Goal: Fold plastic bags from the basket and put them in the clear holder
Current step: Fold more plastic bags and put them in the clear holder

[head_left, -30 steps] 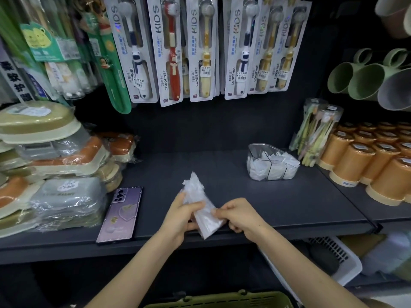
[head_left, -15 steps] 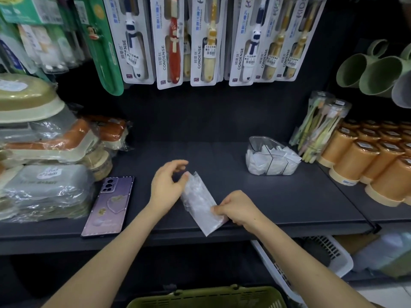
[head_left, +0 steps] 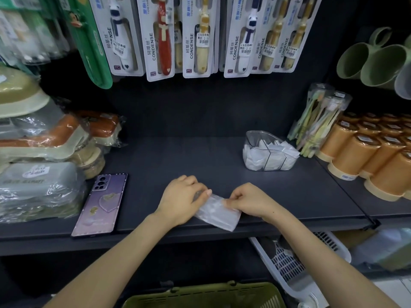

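On the dark shelf (head_left: 189, 156), close to its front edge, lies a plastic bag (head_left: 219, 213). It is thin and whitish and folded into a flat strip. It sits right between the two hands, and both hands hold it.

The left hand (head_left: 182, 198) is on the bag's left end, with its fingers curled down over the plastic and a fingertip pressing the top edge. The right hand (head_left: 246, 201) pinches the bag's right side near the top. The hands are close together but do not touch – a short piece of bag shows between them. The bag's lower corner sticks out under the right hand, toward the edge of the shelf.

The clear holder (head_left: 269, 152) stands farther back on the same shelf, to the right, well apart from the hands. White folded bags fill it.

A green basket (head_left: 204, 294) shows at the very bottom, under the shelf and between the two arms. Only its rim can be seen – what is inside is hidden.

A purple phone (head_left: 101, 203) lies flat on the shelf just left of the left arm. Wrapped boxes (head_left: 37, 187) are piled at the far left. Orange cups (head_left: 364, 156) stand in rows at the right, and toothbrush packs (head_left: 200, 36) hang above.
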### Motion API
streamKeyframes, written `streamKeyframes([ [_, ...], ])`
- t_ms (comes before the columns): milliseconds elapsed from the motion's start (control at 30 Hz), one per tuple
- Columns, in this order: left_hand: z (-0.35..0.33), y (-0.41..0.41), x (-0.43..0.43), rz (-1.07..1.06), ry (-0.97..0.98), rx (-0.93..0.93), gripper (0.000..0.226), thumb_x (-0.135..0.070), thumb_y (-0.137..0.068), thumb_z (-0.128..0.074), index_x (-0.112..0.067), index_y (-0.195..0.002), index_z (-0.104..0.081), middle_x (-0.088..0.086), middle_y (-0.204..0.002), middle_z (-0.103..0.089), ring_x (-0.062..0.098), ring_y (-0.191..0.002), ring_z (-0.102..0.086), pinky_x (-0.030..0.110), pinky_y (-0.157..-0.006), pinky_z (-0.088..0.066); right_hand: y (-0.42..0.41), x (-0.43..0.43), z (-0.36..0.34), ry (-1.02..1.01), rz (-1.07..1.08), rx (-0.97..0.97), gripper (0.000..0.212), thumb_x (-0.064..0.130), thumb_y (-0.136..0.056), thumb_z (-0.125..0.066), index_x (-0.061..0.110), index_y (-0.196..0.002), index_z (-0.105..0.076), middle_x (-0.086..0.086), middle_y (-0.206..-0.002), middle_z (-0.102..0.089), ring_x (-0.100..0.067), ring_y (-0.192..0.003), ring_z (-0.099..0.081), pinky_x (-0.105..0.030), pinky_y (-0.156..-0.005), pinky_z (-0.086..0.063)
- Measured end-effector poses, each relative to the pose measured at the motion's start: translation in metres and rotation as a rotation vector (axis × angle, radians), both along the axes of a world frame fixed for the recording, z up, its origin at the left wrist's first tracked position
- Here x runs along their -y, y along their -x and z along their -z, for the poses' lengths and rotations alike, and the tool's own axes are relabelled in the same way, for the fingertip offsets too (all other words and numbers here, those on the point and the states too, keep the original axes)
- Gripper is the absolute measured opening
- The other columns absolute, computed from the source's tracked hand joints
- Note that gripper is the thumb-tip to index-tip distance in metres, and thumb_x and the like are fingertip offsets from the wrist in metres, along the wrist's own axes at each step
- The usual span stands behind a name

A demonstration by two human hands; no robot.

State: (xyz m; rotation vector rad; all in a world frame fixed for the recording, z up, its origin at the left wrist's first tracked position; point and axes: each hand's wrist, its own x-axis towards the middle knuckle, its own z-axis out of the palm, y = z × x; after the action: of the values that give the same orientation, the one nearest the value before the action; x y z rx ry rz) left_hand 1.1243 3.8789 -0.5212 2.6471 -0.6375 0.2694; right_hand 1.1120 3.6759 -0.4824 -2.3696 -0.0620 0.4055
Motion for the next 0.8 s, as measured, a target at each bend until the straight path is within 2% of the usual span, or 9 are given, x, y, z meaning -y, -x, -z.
streamKeyframes([
  [167,-0.005,0.005,0.0,-0.068,-0.04,0.196,0.053,-0.048,-0.094,-0.03,-0.02,-0.11,-0.072,0.0,-0.111,-0.068,0.025,-0.105,-0.061,0.04,-0.096,-0.038,-0.001,0.001,0.001,0.043,-0.04,0.002,0.021,0.024,-0.084,-0.07,0.005,-0.074,-0.07,0.004,-0.063,-0.058,-0.009,-0.065,-0.052,-0.026,-0.063,-0.041],
  [267,-0.007,0.01,0.002,0.139,-0.167,0.277,0.047,-0.038,-0.099,-0.031,-0.018,-0.123,-0.066,0.003,-0.133,-0.06,0.026,-0.128,-0.051,0.041,-0.113,-0.025,0.0,0.0,0.001,0.061,-0.052,0.016,0.028,0.027,-0.083,-0.07,0.0,-0.077,-0.071,0.0,-0.066,-0.059,-0.011,-0.065,-0.052,-0.028,-0.064,-0.041],
  [333,-0.005,0.016,0.006,0.231,-0.226,0.129,0.058,-0.047,-0.101,-0.015,-0.02,-0.138,-0.051,0.001,-0.148,-0.044,0.021,-0.142,-0.031,0.033,-0.121,-0.006,-0.001,0.0,0.0,0.062,-0.059,0.018,0.029,0.026,-0.083,-0.07,-0.001,-0.076,-0.07,-0.003,-0.065,-0.057,-0.011,-0.064,-0.05,-0.029,-0.064,-0.04],
  [467,0.012,0.019,0.005,0.196,-0.24,-0.116,0.093,-0.066,-0.079,0.023,-0.027,-0.152,-0.018,-0.007,-0.16,-0.011,0.009,-0.148,0.001,0.015,-0.11,0.018,0.003,0.004,0.0,0.015,-0.037,0.044,0.012,0.021,-0.085,-0.068,0.01,-0.083,-0.073,0.005,-0.072,-0.064,-0.01,-0.071,-0.058,-0.032,-0.076,-0.049],
  [533,0.015,0.017,0.005,0.181,-0.248,-0.128,0.098,-0.068,-0.074,0.028,-0.028,-0.152,-0.016,-0.008,-0.16,-0.008,0.009,-0.148,0.003,0.014,-0.108,0.019,0.01,0.003,0.008,0.151,0.076,0.387,0.021,0.028,-0.087,-0.065,0.013,-0.1,-0.073,0.001,-0.091,-0.069,-0.018,-0.085,-0.062,-0.033,-0.081,-0.052],
  [600,0.015,0.017,0.006,0.17,-0.246,-0.12,0.097,-0.068,-0.075,0.026,-0.028,-0.153,-0.017,-0.008,-0.16,-0.008,0.01,-0.148,0.002,0.013,-0.108,0.02,0.02,-0.005,0.022,0.296,0.101,0.757,0.035,0.033,-0.088,-0.053,0.01,-0.107,-0.072,-0.005,-0.102,-0.069,-0.026,-0.089,-0.064,-0.034,-0.078,-0.054],
  [633,0.014,0.018,0.007,0.162,-0.238,-0.124,0.093,-0.066,-0.078,0.023,-0.027,-0.153,-0.017,-0.009,-0.16,-0.008,0.01,-0.148,0.002,0.014,-0.108,0.019,0.026,-0.013,0.03,0.314,0.05,0.795,0.041,0.034,-0.088,-0.047,0.008,-0.108,-0.071,-0.007,-0.107,-0.07,-0.029,-0.091,-0.066,-0.036,-0.079,-0.055],
  [733,0.01,0.019,0.009,0.164,-0.227,-0.167,0.081,-0.059,-0.082,0.011,-0.026,-0.152,-0.013,-0.012,-0.157,-0.004,0.005,-0.146,0.005,0.012,-0.108,0.017,0.037,-0.029,0.056,0.422,-0.075,0.657,0.053,0.037,-0.1,-0.027,0.008,-0.12,-0.067,-0.009,-0.126,-0.065,-0.028,-0.114,-0.063,-0.047,-0.095,-0.047],
  [800,0.009,0.018,0.008,0.169,-0.203,-0.196,0.079,-0.058,-0.081,0.011,-0.024,-0.15,-0.007,-0.015,-0.155,-0.002,-0.001,-0.141,0.009,0.009,-0.106,0.019,0.04,-0.028,0.06,0.505,-0.081,0.544,0.076,0.045,-0.102,0.003,0.011,-0.132,-0.058,-0.007,-0.139,-0.054,-0.026,-0.13,-0.051,-0.047,-0.108,-0.034],
])
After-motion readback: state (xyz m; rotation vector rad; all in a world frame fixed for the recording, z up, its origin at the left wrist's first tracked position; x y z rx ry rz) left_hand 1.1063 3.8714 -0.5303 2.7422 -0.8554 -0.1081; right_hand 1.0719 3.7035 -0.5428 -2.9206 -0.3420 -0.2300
